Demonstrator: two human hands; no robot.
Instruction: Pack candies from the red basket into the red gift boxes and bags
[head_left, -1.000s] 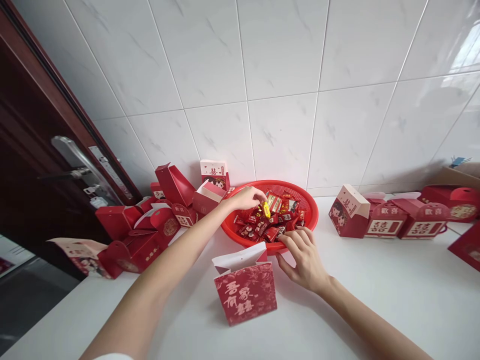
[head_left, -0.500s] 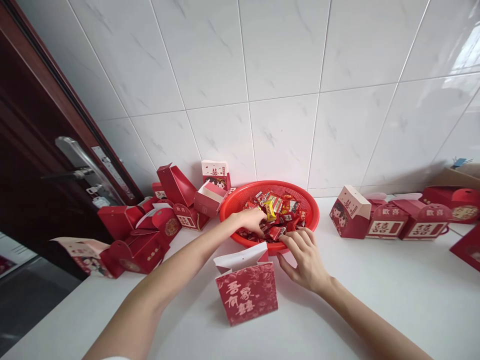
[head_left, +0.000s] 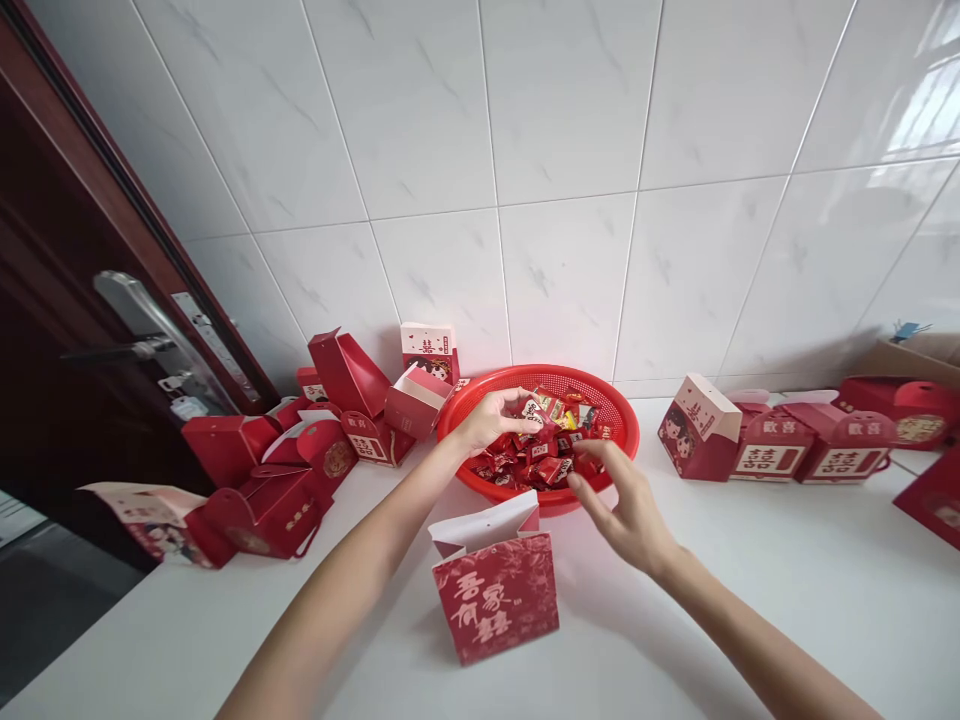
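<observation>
A red plastic basket [head_left: 480, 388] stands against the wall, with many wrapped candies [head_left: 544, 470] in it. My left hand [head_left: 491, 422] is over the basket's left part, its thumb and fingers closed on a red-and-white wrapped candy [head_left: 535, 413]. My right hand [head_left: 628, 505] hovers at the basket's front right rim; its thumb and index finger are apart and nothing shows between them. In front of the basket stands a red paper gift box [head_left: 495, 600] with white lettering, upright, its top open toward the basket.
On the left lie several red gift boxes [head_left: 277, 500], some with raised flaps. To the right, closed red boxes [head_left: 772, 440] stand in a row by the tiled wall [head_left: 562, 270]. A dark door [head_left: 90, 250] with a metal handle is at far left.
My left hand has risen out of the candy pile with a candy in its fingers. My right hand has lifted slightly and opened its thumb from its fingers.
</observation>
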